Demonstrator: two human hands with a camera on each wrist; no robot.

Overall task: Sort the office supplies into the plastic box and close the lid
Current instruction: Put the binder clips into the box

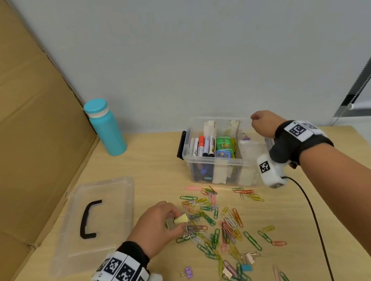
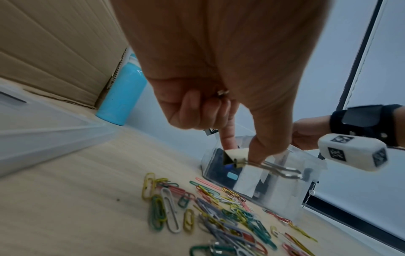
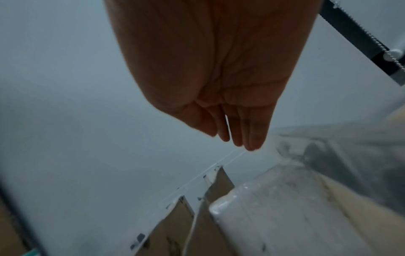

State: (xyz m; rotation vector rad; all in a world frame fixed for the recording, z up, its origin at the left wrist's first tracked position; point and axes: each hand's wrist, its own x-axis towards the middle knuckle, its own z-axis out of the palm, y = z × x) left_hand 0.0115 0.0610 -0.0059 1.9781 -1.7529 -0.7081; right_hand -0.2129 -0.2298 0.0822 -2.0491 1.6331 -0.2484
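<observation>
My left hand [image 1: 164,223] pinches a pale yellow binder clip [image 1: 181,219] between thumb and forefinger at the left edge of a heap of coloured paper clips [image 1: 224,227]. In the left wrist view the binder clip [image 2: 233,156] hangs just above the table, wire handles pointing right. The clear plastic box [image 1: 208,161], with cardboard dividers, markers and small coloured items inside, stands behind the heap. My right hand [image 1: 263,122] hovers over the box's right compartment; its fingers [image 3: 252,133] hang straight and hold nothing. The clear lid [image 1: 114,197] with a black handle lies flat at the left.
A turquoise bottle [image 1: 106,127] stands at the back left beside a cardboard wall [image 1: 18,129]. Several binder clips [image 1: 243,267] lie near the front of the table. A black cable [image 1: 315,222] runs from my right wrist toward the front edge.
</observation>
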